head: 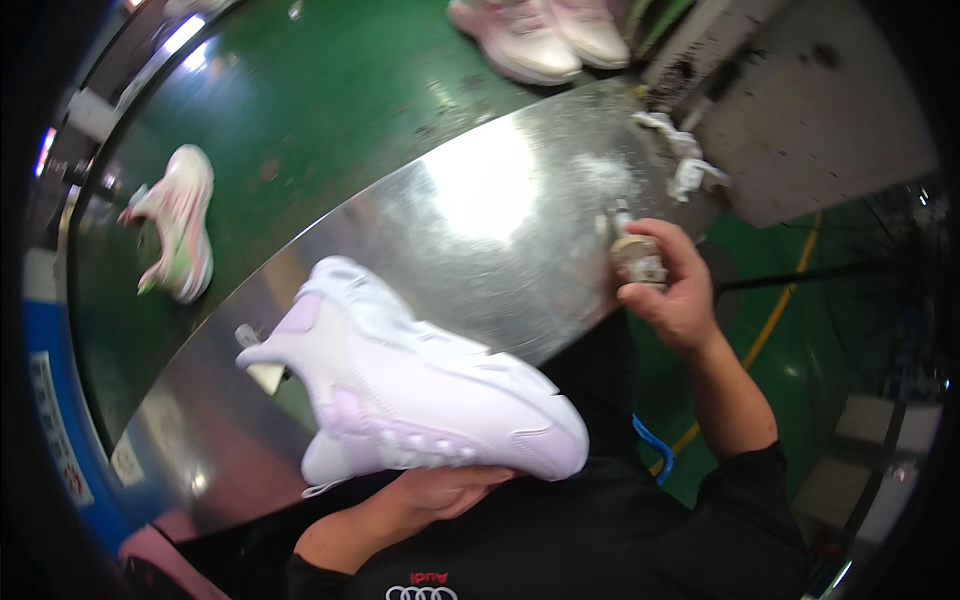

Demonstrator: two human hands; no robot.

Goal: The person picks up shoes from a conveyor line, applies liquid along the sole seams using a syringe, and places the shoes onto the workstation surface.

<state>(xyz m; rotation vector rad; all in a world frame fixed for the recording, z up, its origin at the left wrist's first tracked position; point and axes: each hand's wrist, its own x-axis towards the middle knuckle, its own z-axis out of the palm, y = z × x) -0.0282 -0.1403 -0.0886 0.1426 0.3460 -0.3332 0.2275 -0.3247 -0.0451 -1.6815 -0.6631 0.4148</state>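
My left hand (450, 487) holds a white and pale lilac sneaker (442, 397) from below, at its laced side. The shoe's thick white sole faces up and away from me. Its toe points to the lower right, and the heel with a pull loop is at the upper left. In my right hand (679, 289) is a small stubby tool (639, 260), pinched between thumb and fingers. A thin pale tip sticks out of its far end; blur hides its exact kind. This hand is over the right part of the metal worktop (360, 232), apart from the sneaker.
A green conveyor belt (322, 97) runs beyond the worktop. It carries a pink and green shoe (184, 225) at left and a pair of pale pink sneakers (536, 41) at the top. Crumpled white scraps (679, 154) and white residue (604, 172) lie on the right of the worktop.
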